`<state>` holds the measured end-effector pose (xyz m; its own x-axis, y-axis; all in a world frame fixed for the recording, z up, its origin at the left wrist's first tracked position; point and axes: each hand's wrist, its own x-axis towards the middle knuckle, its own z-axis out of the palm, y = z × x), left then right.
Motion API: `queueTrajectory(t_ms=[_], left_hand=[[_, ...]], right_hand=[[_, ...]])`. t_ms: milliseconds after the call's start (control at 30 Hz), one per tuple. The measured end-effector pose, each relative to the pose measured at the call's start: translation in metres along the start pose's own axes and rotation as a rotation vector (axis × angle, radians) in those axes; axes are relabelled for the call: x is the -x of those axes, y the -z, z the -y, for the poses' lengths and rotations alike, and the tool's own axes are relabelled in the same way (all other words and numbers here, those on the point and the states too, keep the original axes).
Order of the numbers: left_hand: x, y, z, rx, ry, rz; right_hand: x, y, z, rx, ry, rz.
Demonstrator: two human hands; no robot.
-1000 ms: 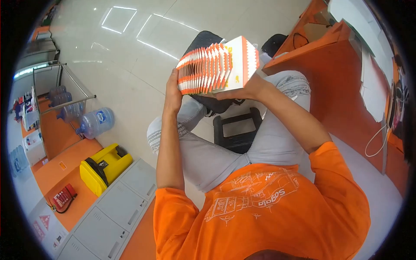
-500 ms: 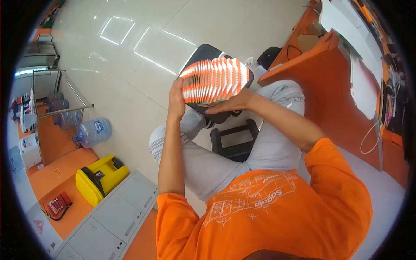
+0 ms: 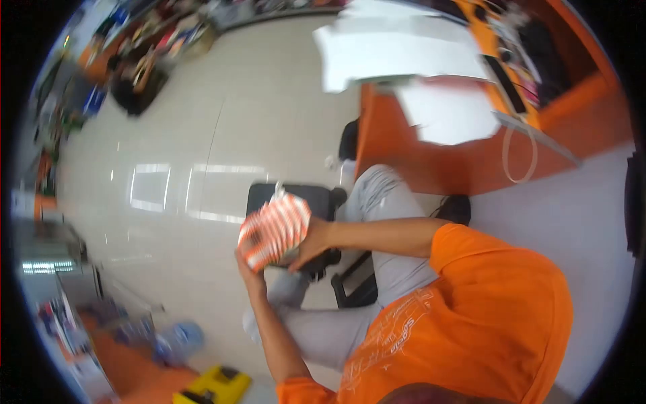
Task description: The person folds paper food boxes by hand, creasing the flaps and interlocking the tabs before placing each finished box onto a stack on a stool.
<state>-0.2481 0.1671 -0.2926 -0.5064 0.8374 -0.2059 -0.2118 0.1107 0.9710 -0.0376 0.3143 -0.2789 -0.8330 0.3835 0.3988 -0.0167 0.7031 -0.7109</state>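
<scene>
An orange-and-white folded paper tube (image 3: pixel 276 229), pleated like an accordion, is held above my lap, over a dark stool seat (image 3: pixel 259 196). My left hand (image 3: pixel 252 268) grips its near left end, with the fingers partly hidden behind the paper. My right hand (image 3: pixel 311 244) closes on its right side, the thumb pointing down along the lower edge. Motion blur softens the pleats and the fingertips.
On the right, an orange desk (image 3: pixel 431 165) carries large white sheets (image 3: pixel 404 50) that overhang its edge. A white cable loop (image 3: pixel 509 161) hangs there. Water bottles (image 3: pixel 178 342) and a yellow bin (image 3: pixel 212 387) stand at lower left. Another person (image 3: pixel 138 84) is far left.
My view has swung to the right, so the desk sheets show more fully. The paper tube looks shorter and more compressed, with my hands closer together on it.
</scene>
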Motion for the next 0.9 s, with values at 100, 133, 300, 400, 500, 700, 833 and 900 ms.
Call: queueTrajectory(t_ms=[100,133,300,400,500,700,833,900], left_hand=[[0.007,0.011,0.006,-0.031,-0.024,-0.077],[0.018,0.003,-0.008,-0.047,0.034,-0.092],[0.049,0.023,-0.027,-0.174,0.132,-0.179],[0.073,0.020,-0.044,-0.244,0.170,-0.213],[0.076,0.022,-0.060,-0.293,0.070,-0.224],[0.104,0.037,-0.077,-0.400,0.059,-0.210],[0.127,0.051,-0.089,-0.454,0.105,-0.293],[0.134,0.064,-0.082,-0.468,0.136,-0.338]], right_hand=[[0.023,0.028,0.019,0.224,-0.229,0.158],[0.034,0.047,0.037,0.277,-0.374,0.257],[0.093,0.206,0.116,-0.401,-0.603,0.135],[0.101,0.325,0.176,-0.294,-0.508,-0.421],[0.106,0.436,0.146,0.325,-0.425,-0.533],[0.108,0.519,0.068,0.428,-0.535,-0.067],[0.103,0.526,0.066,0.305,-0.648,0.014],[0.103,0.529,0.059,0.300,-0.641,0.035]])
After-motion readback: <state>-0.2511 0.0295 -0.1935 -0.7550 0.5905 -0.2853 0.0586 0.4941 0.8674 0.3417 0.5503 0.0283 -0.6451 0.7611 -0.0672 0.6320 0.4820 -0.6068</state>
